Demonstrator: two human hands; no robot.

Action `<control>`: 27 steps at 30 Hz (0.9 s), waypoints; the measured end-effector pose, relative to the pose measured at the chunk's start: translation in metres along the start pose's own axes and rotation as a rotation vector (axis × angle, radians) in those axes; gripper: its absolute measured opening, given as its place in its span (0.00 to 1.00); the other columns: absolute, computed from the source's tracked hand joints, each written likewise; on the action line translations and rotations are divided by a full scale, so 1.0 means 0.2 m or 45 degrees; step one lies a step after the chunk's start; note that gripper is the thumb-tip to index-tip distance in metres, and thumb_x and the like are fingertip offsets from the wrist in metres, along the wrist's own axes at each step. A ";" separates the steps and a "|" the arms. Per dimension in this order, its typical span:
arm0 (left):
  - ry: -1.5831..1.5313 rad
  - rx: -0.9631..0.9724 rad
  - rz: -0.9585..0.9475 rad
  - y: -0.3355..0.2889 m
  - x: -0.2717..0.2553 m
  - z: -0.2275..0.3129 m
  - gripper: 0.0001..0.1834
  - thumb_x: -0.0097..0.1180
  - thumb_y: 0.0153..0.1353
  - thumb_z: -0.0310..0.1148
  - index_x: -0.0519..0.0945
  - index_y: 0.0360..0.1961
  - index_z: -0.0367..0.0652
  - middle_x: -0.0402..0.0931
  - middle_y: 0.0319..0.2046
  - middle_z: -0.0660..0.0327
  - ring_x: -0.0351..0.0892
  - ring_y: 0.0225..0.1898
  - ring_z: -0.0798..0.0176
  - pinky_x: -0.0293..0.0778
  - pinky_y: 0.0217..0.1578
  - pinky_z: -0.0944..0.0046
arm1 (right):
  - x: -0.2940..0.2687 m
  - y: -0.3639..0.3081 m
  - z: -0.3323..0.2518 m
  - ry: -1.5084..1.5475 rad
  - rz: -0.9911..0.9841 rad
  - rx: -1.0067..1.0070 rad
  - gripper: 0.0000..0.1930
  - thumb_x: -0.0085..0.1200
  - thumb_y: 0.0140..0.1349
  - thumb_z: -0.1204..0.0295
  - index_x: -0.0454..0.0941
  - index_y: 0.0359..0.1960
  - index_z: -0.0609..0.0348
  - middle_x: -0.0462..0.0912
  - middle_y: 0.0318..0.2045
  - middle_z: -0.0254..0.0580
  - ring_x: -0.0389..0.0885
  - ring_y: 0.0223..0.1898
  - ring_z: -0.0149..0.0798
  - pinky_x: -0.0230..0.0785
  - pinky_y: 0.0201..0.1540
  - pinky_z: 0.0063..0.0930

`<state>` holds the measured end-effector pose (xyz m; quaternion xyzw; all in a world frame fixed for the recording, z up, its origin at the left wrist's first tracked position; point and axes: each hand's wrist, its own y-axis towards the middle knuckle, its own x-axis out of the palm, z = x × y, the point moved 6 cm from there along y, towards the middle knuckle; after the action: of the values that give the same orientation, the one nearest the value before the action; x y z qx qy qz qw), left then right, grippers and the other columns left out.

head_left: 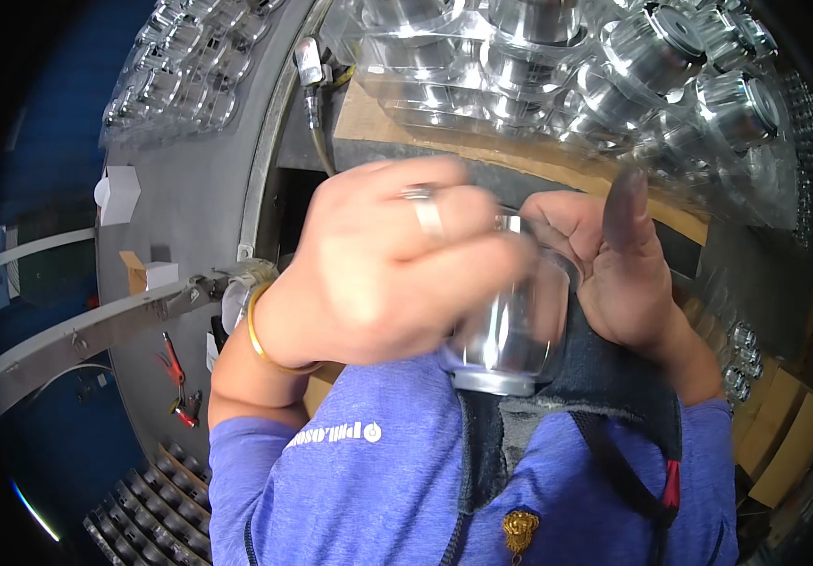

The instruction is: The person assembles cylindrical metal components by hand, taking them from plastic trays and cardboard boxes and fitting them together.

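Note:
A shiny, mirror-finished metal cup [510, 325] is held in front of my chest, tilted, its flat-rimmed end toward my body. My right hand [628, 274] grips it from the right side and behind; the fingers pass partly out of sight, and the dark-stained thumb points up, off the metal. Across the cup's upper left side comes my left hand [406, 255], smeared by motion, with its fingers curled. Whatever those fingers may pinch is hidden. A ring and a yellow bangle [257, 325] are on that hand and wrist. Beneath the cup, a dark apron [604, 368] covers part of my blue shirt.
Clear plastic trays of shiny metal cups [529, 57] stand on cardboard [368, 118] ahead; another tray [189, 75] lies far left. Left are a cable connector [309, 71], a metal arm [95, 325] and a red-handled tool [173, 363]. Cardboard boxes [788, 429] stand right.

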<state>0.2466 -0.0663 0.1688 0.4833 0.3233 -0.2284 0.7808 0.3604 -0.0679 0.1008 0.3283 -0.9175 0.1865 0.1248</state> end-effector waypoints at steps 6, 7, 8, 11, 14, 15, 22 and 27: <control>-0.056 0.075 -0.084 0.03 0.02 -0.01 0.10 0.60 0.31 0.27 0.79 0.22 0.41 0.70 0.18 0.66 0.68 0.16 0.66 0.64 0.15 0.69 | -0.02 -0.03 -0.03 0.072 0.129 -0.097 0.45 0.21 0.54 0.32 0.72 0.33 0.68 0.76 0.28 0.39 0.72 0.32 0.26 0.63 0.35 0.19; -0.068 0.016 -0.019 -0.03 0.00 -0.04 0.10 0.60 0.32 0.27 0.79 0.22 0.41 0.71 0.19 0.65 0.69 0.17 0.66 0.65 0.16 0.69 | -0.01 -0.03 -0.02 -0.158 0.032 -0.088 0.50 0.13 0.53 0.30 0.71 0.35 0.71 0.76 0.30 0.42 0.71 0.34 0.28 0.62 0.38 0.21; -0.072 -0.070 -0.050 -0.08 0.00 -0.06 0.10 0.59 0.32 0.26 0.79 0.22 0.41 0.71 0.19 0.64 0.69 0.17 0.66 0.65 0.16 0.69 | -0.01 -0.01 -0.01 -0.034 0.083 -0.109 0.49 0.15 0.52 0.29 0.70 0.35 0.71 0.75 0.29 0.42 0.70 0.33 0.28 0.62 0.38 0.21; -0.022 -0.075 -0.069 -0.03 -0.01 -0.04 0.09 0.59 0.31 0.26 0.79 0.21 0.41 0.71 0.18 0.64 0.69 0.17 0.65 0.64 0.16 0.68 | 0.01 0.00 -0.02 0.051 0.041 -0.013 0.50 0.17 0.51 0.28 0.70 0.36 0.72 0.75 0.28 0.41 0.71 0.34 0.28 0.62 0.38 0.20; 0.036 0.081 -0.001 0.09 0.01 0.06 0.09 0.58 0.31 0.26 0.79 0.20 0.41 0.71 0.18 0.64 0.69 0.16 0.65 0.64 0.15 0.68 | 0.02 0.00 -0.01 0.014 -0.001 0.080 0.51 0.19 0.49 0.27 0.70 0.37 0.72 0.76 0.28 0.40 0.73 0.34 0.28 0.64 0.38 0.19; 0.075 0.097 -0.012 0.10 0.01 0.07 0.09 0.59 0.31 0.26 0.78 0.20 0.41 0.71 0.18 0.64 0.69 0.16 0.65 0.64 0.15 0.68 | 0.04 -0.01 -0.01 -0.062 -0.143 0.129 0.51 0.18 0.48 0.27 0.70 0.37 0.72 0.76 0.29 0.41 0.74 0.35 0.28 0.64 0.39 0.20; -0.011 -0.112 -0.020 -0.06 -0.02 -0.02 0.08 0.58 0.31 0.26 0.79 0.20 0.41 0.70 0.16 0.64 0.69 0.16 0.66 0.63 0.15 0.68 | 0.02 0.01 0.01 0.130 0.021 -0.002 0.49 0.26 0.48 0.27 0.70 0.37 0.72 0.76 0.31 0.45 0.74 0.35 0.29 0.67 0.38 0.19; 0.031 0.112 0.092 0.08 0.02 0.05 0.08 0.58 0.32 0.29 0.78 0.19 0.41 0.69 0.18 0.64 0.68 0.16 0.65 0.63 0.15 0.68 | 0.05 -0.03 -0.02 0.071 -0.117 0.102 0.52 0.27 0.45 0.26 0.69 0.41 0.73 0.77 0.34 0.46 0.75 0.39 0.30 0.68 0.42 0.22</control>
<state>0.2634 -0.0690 0.1790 0.5313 0.3047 -0.2081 0.7626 0.3565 -0.0758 0.1090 0.3694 -0.8894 0.2263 0.1456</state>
